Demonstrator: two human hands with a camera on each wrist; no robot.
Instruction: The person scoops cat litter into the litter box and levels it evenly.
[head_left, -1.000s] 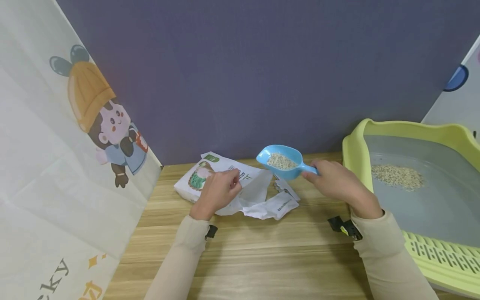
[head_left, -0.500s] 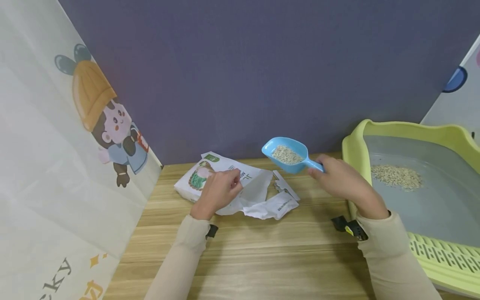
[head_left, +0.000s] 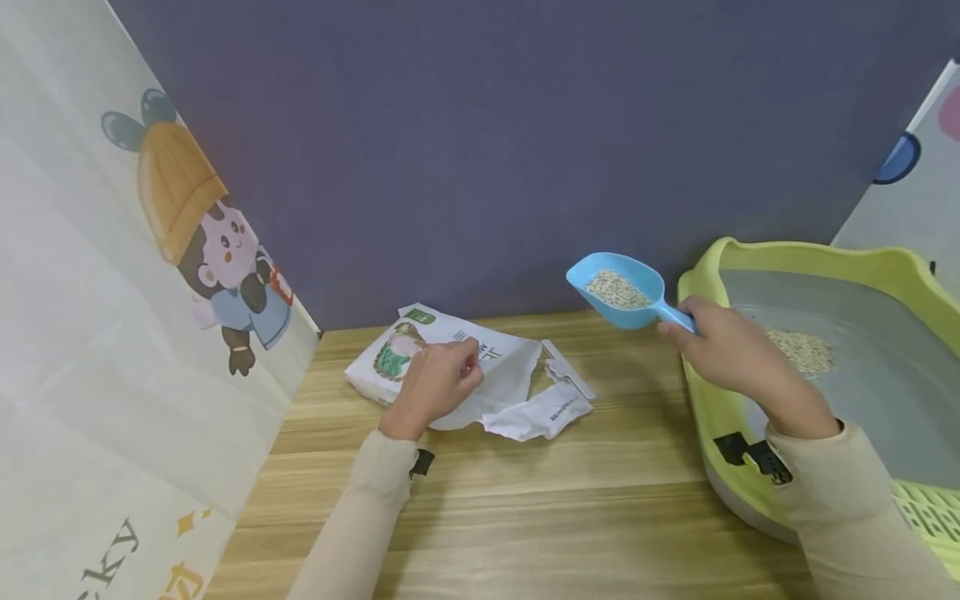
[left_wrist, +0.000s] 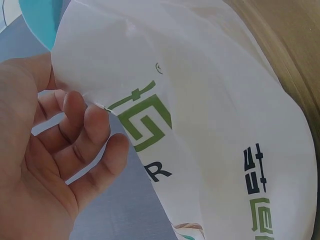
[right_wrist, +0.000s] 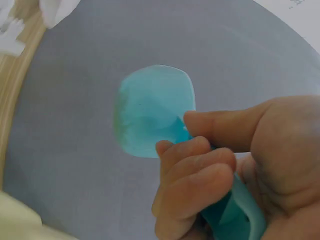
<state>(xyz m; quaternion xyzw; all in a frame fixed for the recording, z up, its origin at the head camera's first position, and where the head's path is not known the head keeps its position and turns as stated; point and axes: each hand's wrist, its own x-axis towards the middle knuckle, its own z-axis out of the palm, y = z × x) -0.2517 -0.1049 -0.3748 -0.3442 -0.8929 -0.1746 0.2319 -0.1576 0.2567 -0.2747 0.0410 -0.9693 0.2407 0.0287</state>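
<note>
A white printed bag (head_left: 512,377) lies on the wooden table, its torn mouth facing right. My left hand (head_left: 435,379) pinches the bag's upper edge; in the left wrist view, the thumb and index finger of that hand (left_wrist: 55,145) hold the white film (left_wrist: 200,110). My right hand (head_left: 731,346) grips the handle of a light blue scoop (head_left: 632,318), also visible from its underside (right_wrist: 155,105) in the right wrist view. Pale pellets (head_left: 617,289) fill part of the scoop's bowl. The scoop is in the air, between the bag and a litter box.
The litter box (head_left: 817,257) has a yellow-green rim and grey base, at the right. A small pile of similar pellets (head_left: 806,352) lies inside it. A dark blue panel (head_left: 480,167) stands behind the table (head_left: 525,517); a white printed wall (head_left: 90,333) is at the left.
My right hand has carried the loaded scoop up and to the right, away from the bag and towards the litter box. The left hand has stayed on the bag.
</note>
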